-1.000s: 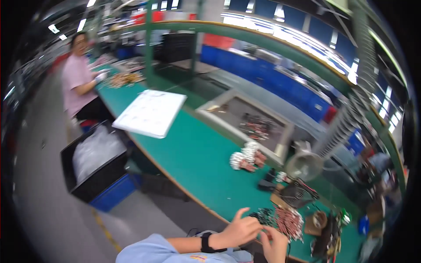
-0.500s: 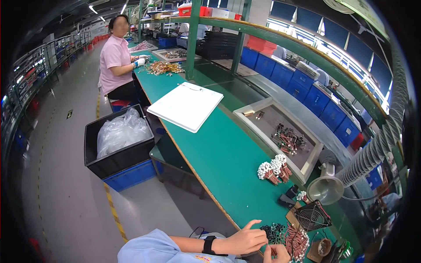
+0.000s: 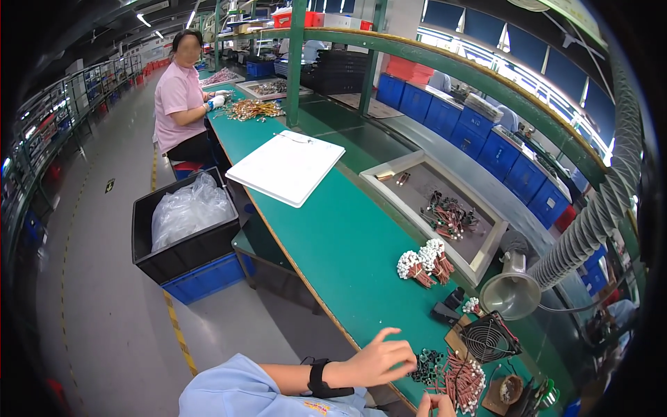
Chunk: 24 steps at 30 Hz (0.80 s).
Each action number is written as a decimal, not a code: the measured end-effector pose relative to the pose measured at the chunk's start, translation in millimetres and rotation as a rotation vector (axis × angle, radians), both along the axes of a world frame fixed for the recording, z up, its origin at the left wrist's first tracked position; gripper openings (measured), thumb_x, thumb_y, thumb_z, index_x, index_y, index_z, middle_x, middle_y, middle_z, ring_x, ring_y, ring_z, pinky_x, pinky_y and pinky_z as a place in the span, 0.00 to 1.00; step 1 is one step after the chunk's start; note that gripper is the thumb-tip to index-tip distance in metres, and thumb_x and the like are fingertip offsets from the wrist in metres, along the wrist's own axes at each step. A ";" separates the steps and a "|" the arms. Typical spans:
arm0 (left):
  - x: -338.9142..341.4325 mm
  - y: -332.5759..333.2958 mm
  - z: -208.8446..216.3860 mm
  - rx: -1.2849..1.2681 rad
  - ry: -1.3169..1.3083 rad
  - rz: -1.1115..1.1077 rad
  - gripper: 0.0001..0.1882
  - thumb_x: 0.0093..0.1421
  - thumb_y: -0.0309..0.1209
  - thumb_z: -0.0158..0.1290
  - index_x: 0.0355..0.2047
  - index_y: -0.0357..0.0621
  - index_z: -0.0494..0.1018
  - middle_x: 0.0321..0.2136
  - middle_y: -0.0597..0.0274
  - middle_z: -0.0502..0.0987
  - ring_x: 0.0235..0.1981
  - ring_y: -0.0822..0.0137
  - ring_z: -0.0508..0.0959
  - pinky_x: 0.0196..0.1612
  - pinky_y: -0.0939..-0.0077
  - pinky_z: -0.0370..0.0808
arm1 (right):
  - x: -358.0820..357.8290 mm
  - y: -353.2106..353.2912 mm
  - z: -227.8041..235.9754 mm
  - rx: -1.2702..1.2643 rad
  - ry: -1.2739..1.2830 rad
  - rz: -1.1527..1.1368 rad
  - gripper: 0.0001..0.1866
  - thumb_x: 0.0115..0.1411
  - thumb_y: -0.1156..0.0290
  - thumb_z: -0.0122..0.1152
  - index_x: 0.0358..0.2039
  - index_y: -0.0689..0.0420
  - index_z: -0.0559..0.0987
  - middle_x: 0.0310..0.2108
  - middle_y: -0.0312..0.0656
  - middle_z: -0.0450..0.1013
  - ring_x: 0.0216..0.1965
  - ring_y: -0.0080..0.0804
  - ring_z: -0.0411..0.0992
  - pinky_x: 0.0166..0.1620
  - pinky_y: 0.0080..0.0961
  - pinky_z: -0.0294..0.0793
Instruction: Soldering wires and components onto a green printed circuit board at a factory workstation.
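Observation:
My left hand [image 3: 379,363], with a black band on its wrist, hovers at the near bench edge. Its fingers are apart and partly bent, and I see nothing in them. Right beside its fingertips lies a pile of small dark green and black parts [image 3: 426,366]. My right hand [image 3: 436,405] is at the lower edge of the view, partly cut off, with thumb and finger pinched together. What it pinches is too small to make out. Near it spreads a heap of reddish-brown wire leads with white ends [image 3: 464,383].
On the green bench [image 3: 333,243] are bundled white-tipped leads [image 3: 420,267], a small fan [image 3: 490,338], a funnel-shaped extraction hood [image 3: 511,295], a framed tray [image 3: 479,250] and a white board [image 3: 286,167]. A black crate [image 3: 184,254] stands left; a seated co-worker [image 3: 182,104] works farther along.
My left hand has moved away from the right one, its fingers spreading. My right hand has sunk slightly toward the lower edge. The whole view has shifted a little.

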<state>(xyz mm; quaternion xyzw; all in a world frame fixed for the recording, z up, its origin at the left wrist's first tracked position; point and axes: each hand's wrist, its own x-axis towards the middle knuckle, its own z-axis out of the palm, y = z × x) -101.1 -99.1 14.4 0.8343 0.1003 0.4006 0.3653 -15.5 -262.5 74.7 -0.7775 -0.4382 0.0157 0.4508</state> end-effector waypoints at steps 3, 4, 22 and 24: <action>1.9 -14.8 4.5 -0.025 0.001 -0.258 0.07 0.63 0.31 0.46 0.28 0.44 0.70 0.24 0.65 0.66 0.30 0.65 0.71 0.56 0.59 0.56 | -2.5 -5.0 0.2 -0.003 0.062 0.015 0.05 0.56 0.76 0.57 0.25 0.63 0.73 0.18 0.41 0.66 0.19 0.26 0.61 0.23 0.23 0.60; 1.8 -19.1 1.9 -0.029 0.003 -0.255 0.07 0.63 0.31 0.46 0.28 0.44 0.70 0.24 0.65 0.66 0.30 0.65 0.71 0.56 0.59 0.56 | -2.9 -8.0 0.7 -0.013 0.065 0.024 0.05 0.56 0.76 0.57 0.24 0.63 0.73 0.17 0.41 0.65 0.18 0.26 0.61 0.23 0.23 0.60; 17.4 -25.4 -12.5 -0.025 0.014 -0.423 0.04 0.59 0.27 0.47 0.32 0.40 0.70 0.29 0.61 0.70 0.33 0.63 0.72 0.53 0.59 0.62 | 5.5 -1.8 -9.5 -0.025 0.018 -0.014 0.07 0.56 0.73 0.59 0.24 0.63 0.75 0.18 0.42 0.67 0.17 0.29 0.62 0.22 0.24 0.62; 19.4 -20.4 -14.1 0.033 -0.017 -0.417 0.04 0.59 0.27 0.46 0.31 0.40 0.69 0.27 0.60 0.68 0.32 0.61 0.71 0.52 0.59 0.62 | 7.8 0.1 -8.4 -0.009 -0.008 0.002 0.07 0.56 0.73 0.59 0.24 0.63 0.75 0.18 0.42 0.67 0.17 0.28 0.62 0.22 0.24 0.62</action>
